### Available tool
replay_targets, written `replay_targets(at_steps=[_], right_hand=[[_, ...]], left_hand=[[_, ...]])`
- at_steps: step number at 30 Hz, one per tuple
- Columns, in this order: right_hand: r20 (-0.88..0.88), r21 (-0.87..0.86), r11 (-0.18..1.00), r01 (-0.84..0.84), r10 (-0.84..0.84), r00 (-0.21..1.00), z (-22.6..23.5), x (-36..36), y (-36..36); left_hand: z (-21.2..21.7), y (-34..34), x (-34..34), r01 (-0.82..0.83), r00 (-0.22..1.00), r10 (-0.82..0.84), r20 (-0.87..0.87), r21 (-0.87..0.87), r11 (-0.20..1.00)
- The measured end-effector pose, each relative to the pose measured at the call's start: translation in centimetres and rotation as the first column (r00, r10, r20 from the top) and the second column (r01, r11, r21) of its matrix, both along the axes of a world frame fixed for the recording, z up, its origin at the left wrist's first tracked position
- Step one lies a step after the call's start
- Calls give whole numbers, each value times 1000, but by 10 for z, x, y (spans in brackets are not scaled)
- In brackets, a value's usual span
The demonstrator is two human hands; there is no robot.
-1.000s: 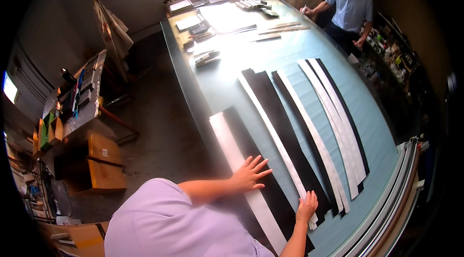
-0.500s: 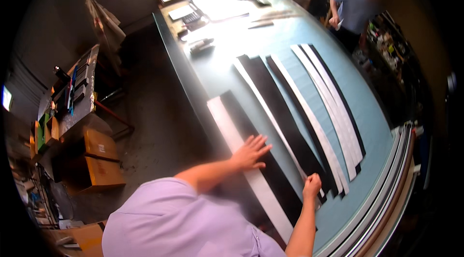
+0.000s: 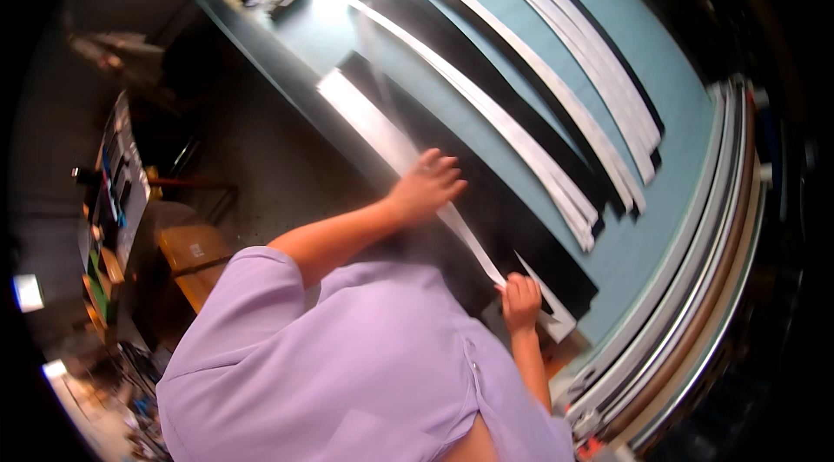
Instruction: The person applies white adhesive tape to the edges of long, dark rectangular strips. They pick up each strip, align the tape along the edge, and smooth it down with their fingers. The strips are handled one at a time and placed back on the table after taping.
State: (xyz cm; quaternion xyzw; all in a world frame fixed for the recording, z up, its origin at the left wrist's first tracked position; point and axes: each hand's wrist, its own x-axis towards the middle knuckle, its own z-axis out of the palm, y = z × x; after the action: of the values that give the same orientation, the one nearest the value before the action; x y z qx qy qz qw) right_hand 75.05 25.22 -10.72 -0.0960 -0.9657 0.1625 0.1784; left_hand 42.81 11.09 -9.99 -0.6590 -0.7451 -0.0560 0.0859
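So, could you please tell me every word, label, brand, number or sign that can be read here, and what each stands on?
No text can be read.
Cardboard box: small pale mark, too blurred to read.
White strip at the right hand: no print visible.

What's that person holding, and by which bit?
A white strip, held near its lower end by the right hand. The left hand is over it; any grip there is unclear.
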Motion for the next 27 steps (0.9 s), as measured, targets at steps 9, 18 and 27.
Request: replay_targets(at_steps=[9,18,27], right_hand=[[127,-77,903,423,-412,902,-6,-77,66],[270,-358,815,456,-377,886,-11,-92,80],[188,-274,858,435,-396,899,57,-105,79]], left_hand=[[-36,-15,24,96,960,-125,249,126,987],[-32,-8,19,98,949,-140,283,158,983],[-6,0,7,76,953,-136,270,219,973]])
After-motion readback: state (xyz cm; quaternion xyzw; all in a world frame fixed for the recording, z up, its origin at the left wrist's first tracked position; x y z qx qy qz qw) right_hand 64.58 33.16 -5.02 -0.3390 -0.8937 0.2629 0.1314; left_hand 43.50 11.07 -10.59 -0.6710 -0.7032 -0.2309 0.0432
